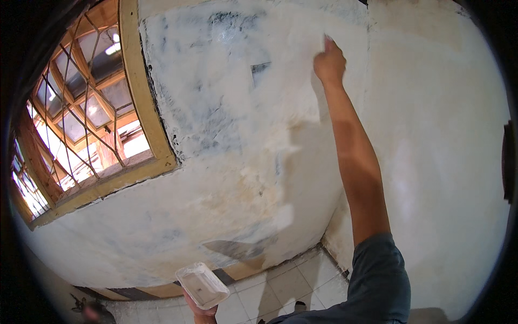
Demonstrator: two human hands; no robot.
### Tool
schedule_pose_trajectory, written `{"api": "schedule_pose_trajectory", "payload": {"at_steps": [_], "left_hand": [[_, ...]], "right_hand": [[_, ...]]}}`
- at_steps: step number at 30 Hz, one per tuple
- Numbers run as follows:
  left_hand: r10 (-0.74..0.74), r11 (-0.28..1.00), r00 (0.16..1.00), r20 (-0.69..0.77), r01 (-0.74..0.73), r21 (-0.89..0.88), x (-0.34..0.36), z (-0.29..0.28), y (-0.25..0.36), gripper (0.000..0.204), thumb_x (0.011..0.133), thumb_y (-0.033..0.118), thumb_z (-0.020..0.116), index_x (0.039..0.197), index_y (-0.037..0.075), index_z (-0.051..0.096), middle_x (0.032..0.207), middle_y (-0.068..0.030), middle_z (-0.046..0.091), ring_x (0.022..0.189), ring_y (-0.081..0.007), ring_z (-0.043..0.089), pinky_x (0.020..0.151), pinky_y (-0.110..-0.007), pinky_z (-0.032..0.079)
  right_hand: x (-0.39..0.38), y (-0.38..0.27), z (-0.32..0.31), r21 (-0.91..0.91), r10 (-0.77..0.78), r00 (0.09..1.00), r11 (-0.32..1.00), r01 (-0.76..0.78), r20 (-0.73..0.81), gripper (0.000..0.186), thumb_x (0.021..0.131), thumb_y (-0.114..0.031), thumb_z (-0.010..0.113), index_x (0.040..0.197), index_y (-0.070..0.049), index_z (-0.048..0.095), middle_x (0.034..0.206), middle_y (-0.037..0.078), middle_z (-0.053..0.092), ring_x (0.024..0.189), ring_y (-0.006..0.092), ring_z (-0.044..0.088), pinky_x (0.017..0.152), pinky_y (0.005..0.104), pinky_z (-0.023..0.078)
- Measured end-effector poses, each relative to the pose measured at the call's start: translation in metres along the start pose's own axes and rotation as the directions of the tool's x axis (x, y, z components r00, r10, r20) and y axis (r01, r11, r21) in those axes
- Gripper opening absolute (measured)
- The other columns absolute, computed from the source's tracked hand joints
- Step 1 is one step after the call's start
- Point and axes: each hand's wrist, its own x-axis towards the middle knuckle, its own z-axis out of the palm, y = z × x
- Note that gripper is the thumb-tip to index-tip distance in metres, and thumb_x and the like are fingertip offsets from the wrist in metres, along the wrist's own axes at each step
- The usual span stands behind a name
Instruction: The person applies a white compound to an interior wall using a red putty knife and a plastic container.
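Patchy white wall (216, 173) spreads before both hands, with a barred window (100, 89) well to the left of the raised right hand (330, 60). That hand is up at the wall, fingers curled; whether it grips anything I cannot tell. Far below it, the left hand (202, 311) grips a shallow white tray (204, 286) by its near end. Pale floor tiles (288, 283) show right of the left hand.

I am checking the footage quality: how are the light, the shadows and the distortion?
Head view: washed-out patches behind the barred window; also head view: shadow on the wall, left of the right arm; again head view: striped baseboard curves near the dark rim.
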Motion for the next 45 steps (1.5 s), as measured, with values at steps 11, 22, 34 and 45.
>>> {"api": "schedule_pose_trajectory", "payload": {"at_steps": [11, 22, 34, 45], "left_hand": [[0.016, 0.999, 0.999, -0.035, -0.014, 0.049, -0.010, -0.015, 0.006, 0.058, 0.097, 0.058, 0.042, 0.135, 0.017, 0.055, 0.124, -0.0077, 0.065, 0.107, -0.0345, 0.066, 0.085, -0.057, 0.057], [-0.011, 1.000, 0.998, -0.055, 0.011, 0.008, -0.013, -0.009, 0.003, 0.057, 0.097, 0.058, 0.040, 0.136, 0.018, 0.054, 0.126, -0.0076, 0.064, 0.110, -0.0344, 0.065, 0.087, -0.058, 0.055], [0.057, 0.998, 0.998, -0.009, -0.057, 0.017, -0.013, -0.003, 0.006, 0.057, 0.097, 0.058, 0.041, 0.131, 0.015, 0.057, 0.119, -0.0076, 0.067, 0.102, -0.0337, 0.068, 0.081, -0.056, 0.058], [0.043, 0.999, 0.999, 0.018, -0.044, 0.020, -0.007, -0.015, 0.021, 0.060, 0.098, 0.059, 0.037, 0.136, 0.015, 0.054, 0.127, -0.0086, 0.064, 0.109, -0.0352, 0.065, 0.086, -0.057, 0.057]], "right_hand": [[-0.099, -0.048, 0.058, 0.067, -0.726, 0.663, 0.682, 0.728, 0.182, 0.030, 0.087, -0.015, 0.062, 0.116, -0.011, 0.065, 0.110, 0.015, 0.060, 0.106, 0.0360, 0.059, 0.092, 0.0456, 0.048], [-0.269, 0.088, -0.047, 0.295, -0.835, 0.256, 0.433, 0.852, 0.488, 0.054, 0.081, -0.035, 0.070, 0.130, -0.016, 0.059, 0.130, 0.010, 0.054, 0.132, 0.0335, 0.047, 0.114, 0.0554, 0.037], [-0.053, -0.010, -0.001, -0.176, 0.157, 0.985, 0.974, -0.142, 0.070, 0.041, 0.082, -0.004, 0.051, 0.122, -0.007, 0.060, 0.114, 0.020, 0.066, 0.106, 0.0400, 0.063, 0.090, 0.0519, 0.050], [-0.262, -0.161, 0.090, -0.270, -0.595, 0.796, 0.752, 0.601, 0.115, 0.047, 0.097, -0.031, 0.054, 0.131, 0.001, 0.054, 0.123, 0.030, 0.058, 0.113, 0.0464, 0.058, 0.096, 0.0593, 0.047]]}}
